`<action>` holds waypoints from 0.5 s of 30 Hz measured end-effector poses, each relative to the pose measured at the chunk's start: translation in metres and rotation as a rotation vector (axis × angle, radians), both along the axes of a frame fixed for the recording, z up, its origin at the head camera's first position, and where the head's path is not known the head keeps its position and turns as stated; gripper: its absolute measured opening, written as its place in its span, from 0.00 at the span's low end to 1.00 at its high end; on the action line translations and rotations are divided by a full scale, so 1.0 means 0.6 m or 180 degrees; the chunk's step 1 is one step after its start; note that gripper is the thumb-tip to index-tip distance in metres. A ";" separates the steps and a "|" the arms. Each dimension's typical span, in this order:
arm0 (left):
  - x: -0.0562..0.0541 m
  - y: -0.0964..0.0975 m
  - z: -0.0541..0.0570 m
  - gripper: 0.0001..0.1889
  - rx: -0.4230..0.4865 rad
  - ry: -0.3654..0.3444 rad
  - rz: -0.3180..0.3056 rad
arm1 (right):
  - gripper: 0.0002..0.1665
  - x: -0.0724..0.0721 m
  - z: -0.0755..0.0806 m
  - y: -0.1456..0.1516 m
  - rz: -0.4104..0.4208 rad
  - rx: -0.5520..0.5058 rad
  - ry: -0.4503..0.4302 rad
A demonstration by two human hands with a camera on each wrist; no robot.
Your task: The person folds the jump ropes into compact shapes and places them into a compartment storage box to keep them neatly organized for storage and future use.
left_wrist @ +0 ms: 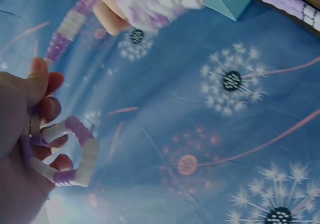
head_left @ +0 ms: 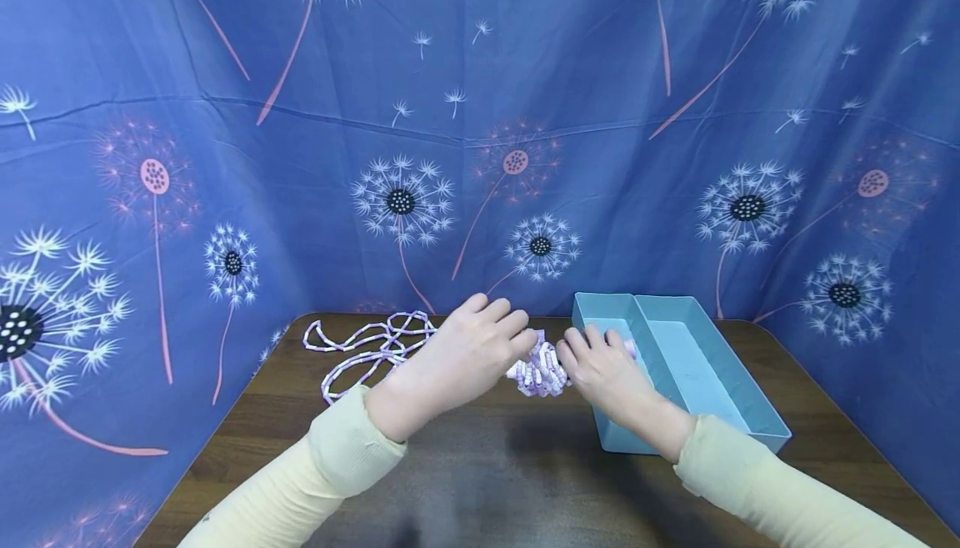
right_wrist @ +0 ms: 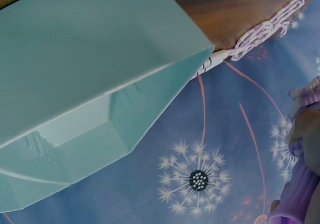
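A purple and white beaded jump rope is gathered in a thick bundle [head_left: 542, 371] between my hands, above the table. My left hand [head_left: 476, 348] pinches a stretch of its beaded cord [left_wrist: 65, 29] between thumb and fingers. A small loop of the cord [left_wrist: 89, 156] hangs at the left fingers. My right hand [head_left: 609, 371] grips the bundle near the bin's left side. In the right wrist view a purple handle [right_wrist: 298, 191] sticks out of the right hand, which is partly cut off at the frame edge.
A light blue bin [head_left: 750, 389] with a divider stands on the right of the brown wooden table [head_left: 457, 481]. A second beaded rope [head_left: 375, 356] lies in loose loops at the back left. A purple and white handle [left_wrist: 285, 1] rests on the table. A dandelion-print cloth [head_left: 465, 156] hangs behind.
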State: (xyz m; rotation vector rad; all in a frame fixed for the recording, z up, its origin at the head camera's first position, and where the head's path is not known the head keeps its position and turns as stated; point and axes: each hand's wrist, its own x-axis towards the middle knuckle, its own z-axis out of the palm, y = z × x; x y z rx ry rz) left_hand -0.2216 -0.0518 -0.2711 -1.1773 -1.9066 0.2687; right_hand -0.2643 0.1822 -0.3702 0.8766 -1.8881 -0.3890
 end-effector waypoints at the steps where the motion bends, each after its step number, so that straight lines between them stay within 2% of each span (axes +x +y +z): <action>1: -0.005 -0.002 0.000 0.04 0.0014 -0.0009 -0.0003 | 0.16 0.001 -0.001 -0.001 0.0043 0.0058 -0.0002; 6: -0.033 -0.014 -0.007 0.01 0.0053 -0.0110 0.0036 | 0.19 0.006 -0.002 -0.004 0.0208 0.0253 -0.0115; 10: -0.052 -0.022 -0.017 0.03 0.0078 -0.0174 0.0070 | 0.23 0.012 0.001 -0.007 0.0340 0.0399 -0.0278; 15: -0.071 -0.030 -0.027 0.03 0.0079 -0.0213 0.0097 | 0.23 0.019 0.008 -0.011 0.0448 0.0485 -0.0342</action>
